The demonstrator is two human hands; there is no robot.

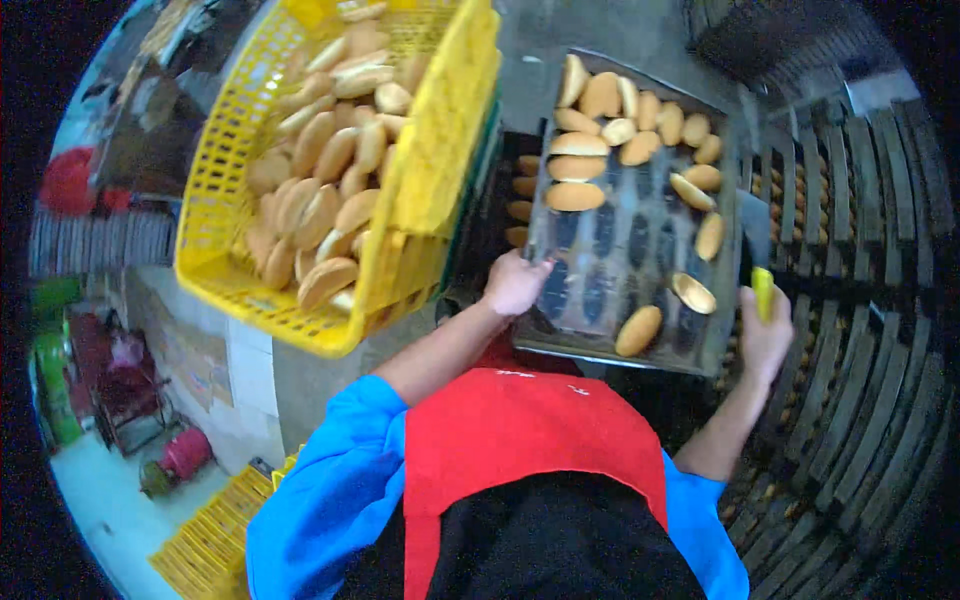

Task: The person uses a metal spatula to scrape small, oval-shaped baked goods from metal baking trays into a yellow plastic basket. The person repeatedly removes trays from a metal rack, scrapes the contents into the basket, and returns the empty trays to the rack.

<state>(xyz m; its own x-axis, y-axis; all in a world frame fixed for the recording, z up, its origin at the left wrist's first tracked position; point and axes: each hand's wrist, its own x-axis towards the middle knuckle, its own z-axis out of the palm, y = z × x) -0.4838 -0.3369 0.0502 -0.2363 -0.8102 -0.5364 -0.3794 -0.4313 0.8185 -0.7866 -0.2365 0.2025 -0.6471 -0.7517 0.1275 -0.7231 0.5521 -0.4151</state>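
In front of me is a dark metal baking tray (620,240) with several oval bread rolls (576,197) on it, most toward the far end and right side. The near left part of its surface shows bare metal. My left hand (517,283) is closed on the tray's left edge, thumb over the rim. Beside the right edge, my right hand (766,330) wraps round the yellow handle of a scraper (763,290). The scraper's wide grey blade points away from me, next to the tray's side. Left of the tray stands a yellow plastic crate (400,240), heaped with more rolls (318,215).
Racks of dark trays (850,400) with rolls line the right side. Under the crate and close to the tray, more rolls (522,187) sit on a lower tray. Yellow crates (215,525) and a pink cylinder (187,452) are at lower left.
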